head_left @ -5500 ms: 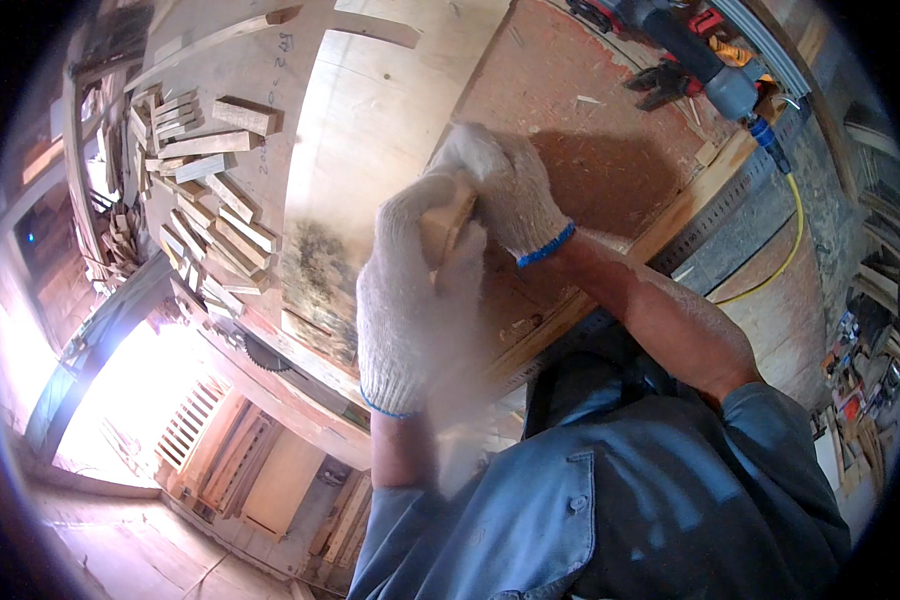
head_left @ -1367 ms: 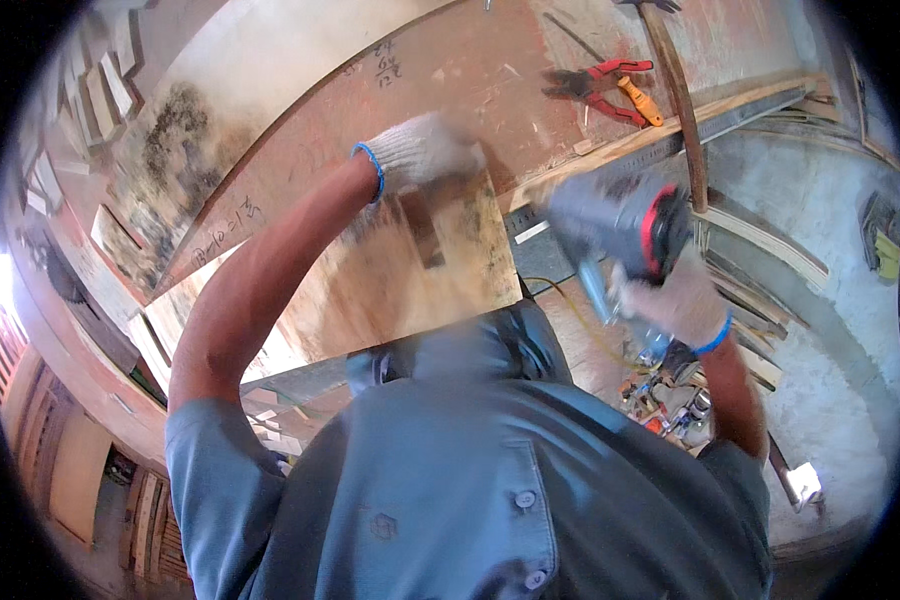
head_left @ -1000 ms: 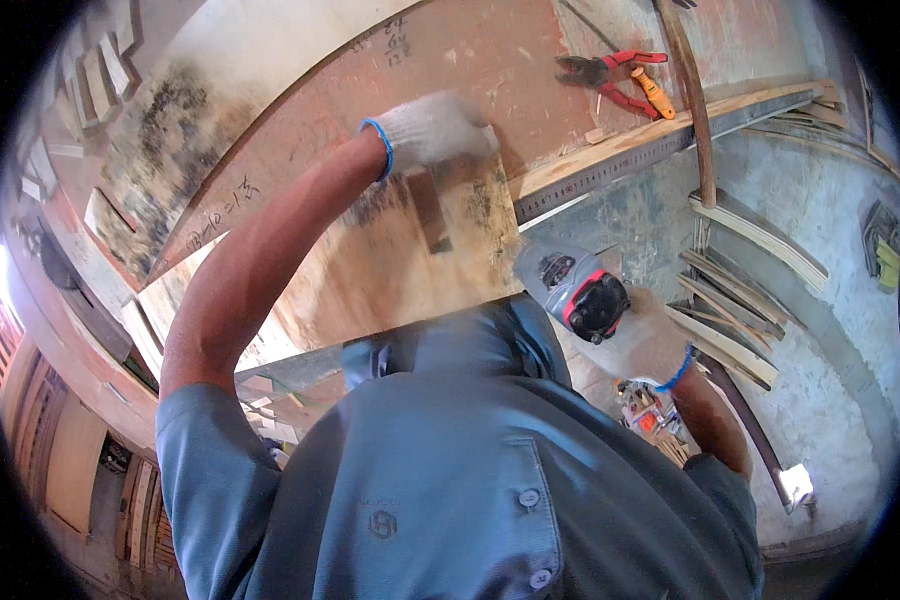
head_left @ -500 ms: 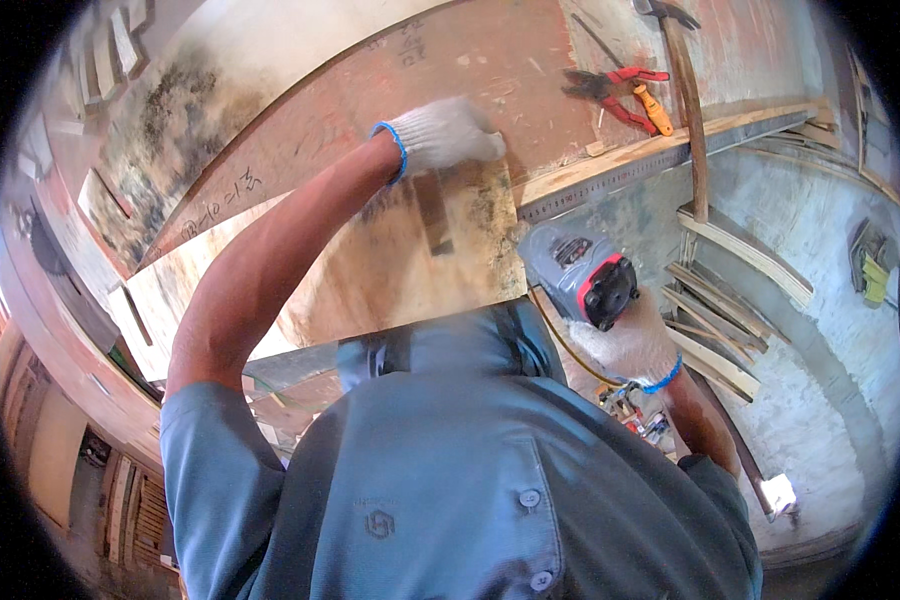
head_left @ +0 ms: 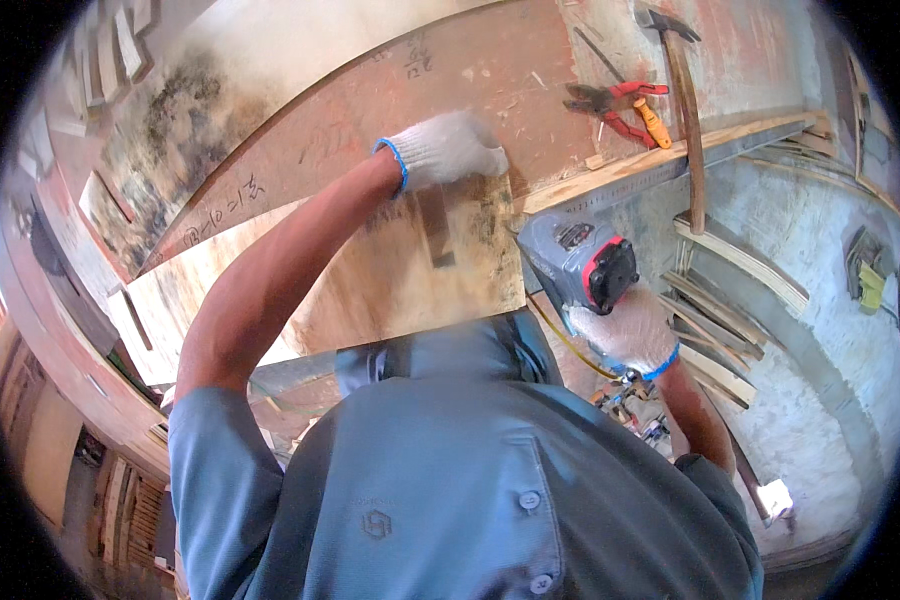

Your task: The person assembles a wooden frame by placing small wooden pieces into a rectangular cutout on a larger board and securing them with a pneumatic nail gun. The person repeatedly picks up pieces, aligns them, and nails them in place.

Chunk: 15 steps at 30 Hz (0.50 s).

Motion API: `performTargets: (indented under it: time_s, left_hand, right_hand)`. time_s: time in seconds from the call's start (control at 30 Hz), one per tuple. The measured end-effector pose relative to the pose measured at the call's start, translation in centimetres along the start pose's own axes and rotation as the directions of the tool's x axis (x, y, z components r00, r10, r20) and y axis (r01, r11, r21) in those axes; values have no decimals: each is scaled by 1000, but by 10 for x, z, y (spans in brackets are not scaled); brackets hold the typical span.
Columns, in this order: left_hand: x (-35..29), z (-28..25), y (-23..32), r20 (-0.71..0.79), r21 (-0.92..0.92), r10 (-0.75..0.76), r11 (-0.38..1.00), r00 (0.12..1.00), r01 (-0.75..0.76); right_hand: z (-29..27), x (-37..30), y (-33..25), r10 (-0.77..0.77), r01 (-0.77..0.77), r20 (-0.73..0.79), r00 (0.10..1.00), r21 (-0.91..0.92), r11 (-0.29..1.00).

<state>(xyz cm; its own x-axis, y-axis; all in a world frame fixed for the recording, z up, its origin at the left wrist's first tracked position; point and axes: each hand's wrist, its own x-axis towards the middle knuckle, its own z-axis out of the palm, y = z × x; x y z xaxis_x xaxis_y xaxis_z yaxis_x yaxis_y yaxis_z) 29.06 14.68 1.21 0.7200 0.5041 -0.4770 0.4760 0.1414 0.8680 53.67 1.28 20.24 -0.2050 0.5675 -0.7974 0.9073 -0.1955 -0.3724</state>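
My left hand [head_left: 446, 150], in a white knitted glove with a blue cuff, is closed over the far right corner of a pale plywood board [head_left: 350, 285]. The board carries dark stains and has a narrow slot [head_left: 434, 228] near that hand. My right hand [head_left: 625, 332], gloved alike, grips the handle of a grey and black nail gun [head_left: 575, 262] with a red band. Its nose end is beside the board's right edge; the exact contact is hidden. From the tool's handle a yellow air hose [head_left: 570, 343] runs back toward the board.
Beyond the hands are red-handled pliers [head_left: 625, 108], an orange-handled screwdriver [head_left: 652, 125] and a hammer [head_left: 686, 120]. A wood strip [head_left: 610, 180] with a ruler [head_left: 610, 196] crosses right of the board. Several wood offcuts [head_left: 715, 320] lie at right. A large stained sheet [head_left: 195, 120] is at far left.
The nail gun has tilted slightly, and my right hand has shifted a little. My left hand sits slightly nearer at the board's corner, and the board has moved slightly left.
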Motion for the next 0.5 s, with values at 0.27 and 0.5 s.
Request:
performTargets:
  time_s: [0.27,0.5]
  left_hand:
    - [-10,27,-1,-96,158,105,983,990,-89]
    - [-30,15,27,141,20,27,999,990,-31]
  right_hand:
    - [25,-35,-3,71,-45,-121,990,209,977]
    - [29,-40,-6,224,-123,-209,952,410,904]
